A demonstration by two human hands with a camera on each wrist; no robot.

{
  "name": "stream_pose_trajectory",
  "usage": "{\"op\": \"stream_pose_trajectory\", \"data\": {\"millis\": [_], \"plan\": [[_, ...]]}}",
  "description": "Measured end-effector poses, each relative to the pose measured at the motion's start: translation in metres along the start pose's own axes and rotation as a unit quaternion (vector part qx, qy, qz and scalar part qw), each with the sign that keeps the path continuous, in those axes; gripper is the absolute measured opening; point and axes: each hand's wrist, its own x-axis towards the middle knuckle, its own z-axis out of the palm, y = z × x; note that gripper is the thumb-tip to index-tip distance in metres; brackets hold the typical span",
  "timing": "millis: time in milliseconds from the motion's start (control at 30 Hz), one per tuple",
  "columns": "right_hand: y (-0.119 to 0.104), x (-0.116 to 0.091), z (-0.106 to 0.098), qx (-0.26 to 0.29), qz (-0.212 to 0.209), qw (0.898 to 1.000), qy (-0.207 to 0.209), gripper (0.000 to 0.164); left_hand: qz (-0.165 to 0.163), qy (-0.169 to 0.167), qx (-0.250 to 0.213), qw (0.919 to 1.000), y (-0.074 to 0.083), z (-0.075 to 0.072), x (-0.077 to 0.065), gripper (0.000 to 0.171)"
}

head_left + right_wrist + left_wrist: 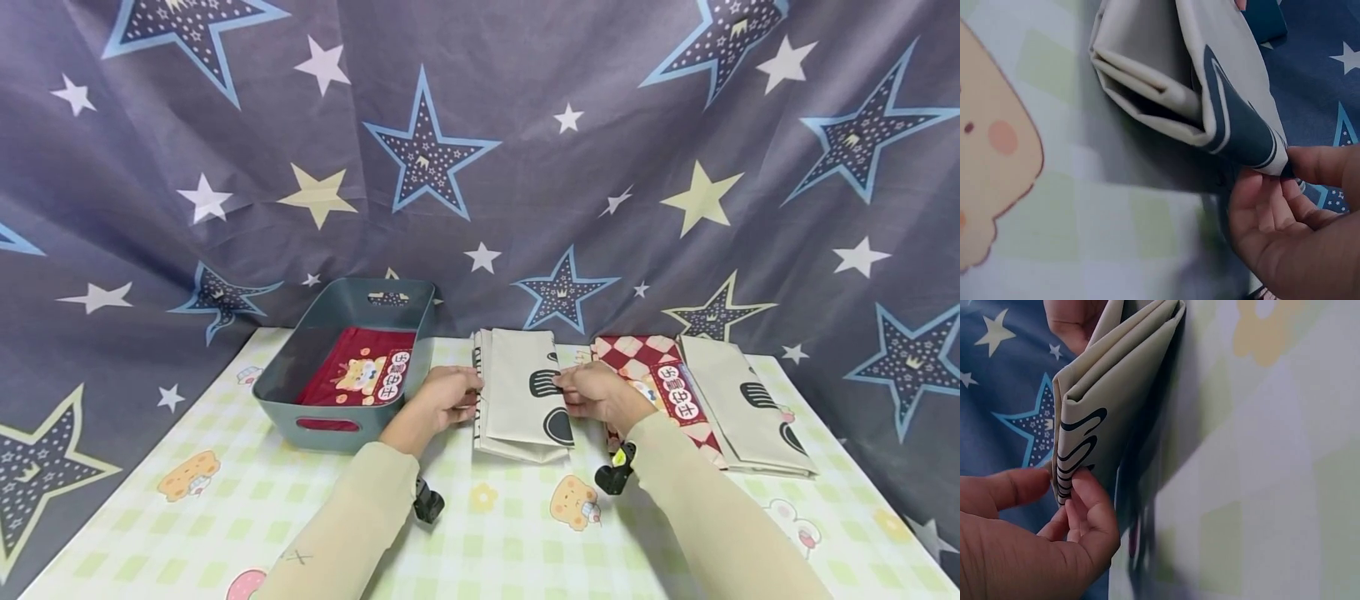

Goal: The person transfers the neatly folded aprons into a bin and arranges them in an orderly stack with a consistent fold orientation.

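A person holds a folded cream cloth [522, 387] with both hands over the middle of the tabletop [517, 533]. The left hand [447, 395] pinches its left edge between thumb and fingers, and the right hand [597, 392] pinches its right edge in the same manner. The cloth carries dark prints, one of which has the form of a fork; whether its underside touches the tabletop, one cannot tell. To its left stands a dark teal plastic basket [296, 427], inside which lies a folded red cloth [318, 386] with a cartoon animal. To the right, a folded red checked cloth [626, 348] and a second cream cloth [722, 400] lie side by side, touching. A grey curtain [517, 175] with stars hangs behind.
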Motion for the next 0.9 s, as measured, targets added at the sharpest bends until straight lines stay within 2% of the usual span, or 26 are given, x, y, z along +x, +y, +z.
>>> {"op": "stream_pose_trajectory", "data": {"millis": [200, 400, 700, 900], "plan": [[-0.004, -0.005, 0.001, 0.019, -0.006, 1.000, -0.003, 0.006, 0.017, -0.005, -0.001, 0.9998, 0.007, 0.004, -0.006, 0.037], [-0.011, -0.011, 0.001, 0.041, -0.019, 0.999, -0.002, 0.004, 0.029, 0.009, 0.003, 0.9996, 0.011, 0.004, -0.007, 0.035], [-0.022, -0.017, -0.002, 0.032, -0.042, 0.999, 0.011, 0.010, 0.060, 0.010, 0.004, 0.9981, 0.021, 0.006, -0.014, 0.036], [-0.028, -0.023, 0.000, 0.014, -0.076, 0.995, 0.056, 0.021, 0.076, 0.012, -0.001, 0.9970, 0.028, 0.007, -0.019, 0.035]]}}
